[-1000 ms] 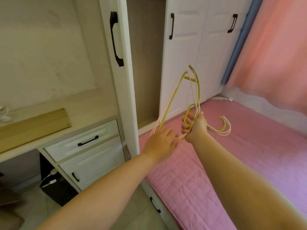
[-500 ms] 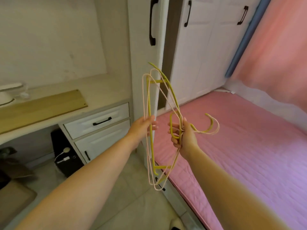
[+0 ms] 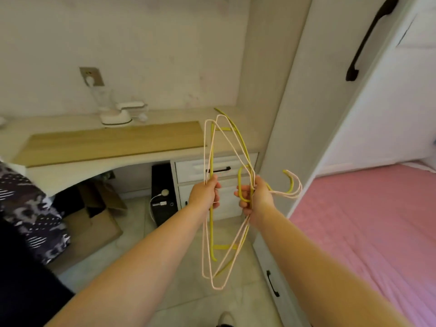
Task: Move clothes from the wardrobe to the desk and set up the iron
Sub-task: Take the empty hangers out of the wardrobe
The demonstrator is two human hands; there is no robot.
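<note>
Small bedroom with pale walls and a tiled floor. Up close, the left hand (image 3: 205, 194) is curled round the long straight bars of a bunch of wire hangers (image 3: 213, 215), pink and yellow-green, while the right hand (image 3: 256, 199) grips them at the necks, hooks poking right. Nothing hangs on them. Beyond is the desk (image 3: 77, 159) with a wooden board (image 3: 106, 142), and the white iron (image 3: 116, 116) at the far side under a wall socket (image 3: 91, 76). Dark patterned clothes (image 3: 28, 206) lie at the left, the pink bed (image 3: 368, 223) at the right, with the wardrobe door (image 3: 330, 90) behind.
</note>
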